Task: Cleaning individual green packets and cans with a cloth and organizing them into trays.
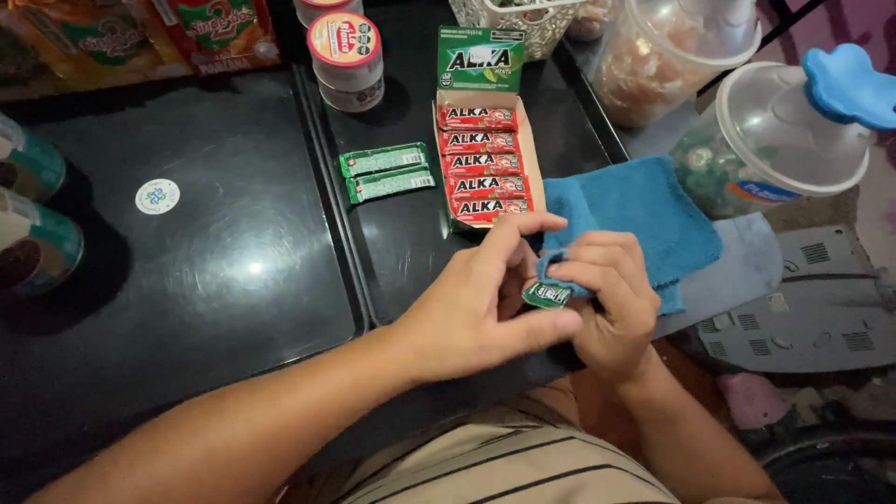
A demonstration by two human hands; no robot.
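My left hand [485, 303] holds a small green candy stick pack [547, 295] by its sides, end-on to the camera. My right hand [607, 299] pinches a corner of the blue cloth [644, 215] against that pack. The cloth spreads out to the right over the black table's edge. Just beyond my hands stands an open cardboard display box [532, 149] with several red candy packs [478, 163] stacked in it and a green lid flap [481, 58]. Two more green stick packs [386, 172] lie flat on the table to the left of the box.
On the black glossy table [205, 271] stand a round jar with a red-rimmed lid [346, 61], snack bags at the back left [140, 33] and two cans at the left edge [33, 247]. Two clear plastic candy jars [775, 140] sit at the right.
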